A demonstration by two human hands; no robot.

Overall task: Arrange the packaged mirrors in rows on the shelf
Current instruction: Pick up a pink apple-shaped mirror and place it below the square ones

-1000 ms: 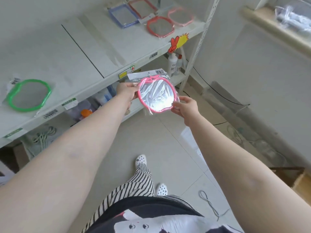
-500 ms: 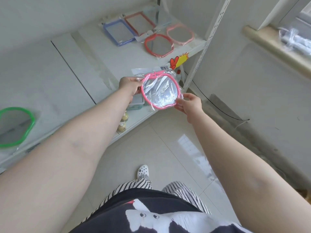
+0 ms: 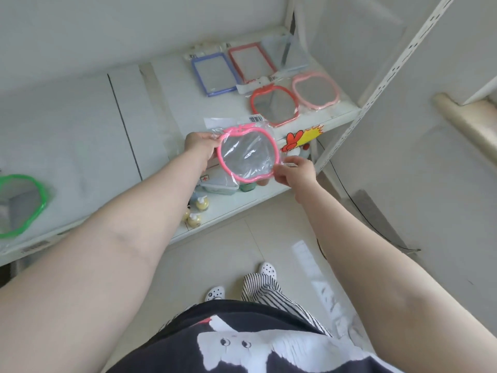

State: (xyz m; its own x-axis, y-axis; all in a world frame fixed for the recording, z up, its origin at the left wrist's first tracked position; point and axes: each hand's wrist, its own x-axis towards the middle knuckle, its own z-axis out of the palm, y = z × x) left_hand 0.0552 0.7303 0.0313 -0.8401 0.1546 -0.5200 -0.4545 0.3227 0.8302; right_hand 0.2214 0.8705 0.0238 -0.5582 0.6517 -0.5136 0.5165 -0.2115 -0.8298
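Observation:
I hold a pink apple-shaped mirror (image 3: 248, 154) in a clear plastic bag over the front edge of the white shelf (image 3: 150, 109). My left hand (image 3: 200, 145) grips its left rim, and my right hand (image 3: 297, 170) pinches the bag at its lower right. At the shelf's right end lie a red apple-shaped mirror (image 3: 274, 105) and a pale pink one (image 3: 315, 90). Behind these sit a blue rectangular mirror (image 3: 213, 74), a red rectangular one (image 3: 251, 61) and a clear-framed one (image 3: 286, 53). A green apple-shaped mirror (image 3: 20, 204) lies far left on the shelf.
A white slotted upright (image 3: 387, 79) stands at the shelf's right corner. The lower shelf (image 3: 242, 204) holds small pump bottles (image 3: 197, 211) and a pale container (image 3: 219, 183). A wooden ledge (image 3: 468, 122) runs along the right wall. A black cable (image 3: 357, 200) trails on the floor.
Both hands have carried the pink mirror up and toward the shelf's right end, closer to the red apple-shaped mirror. The view has shifted right and nearer to the shelf.

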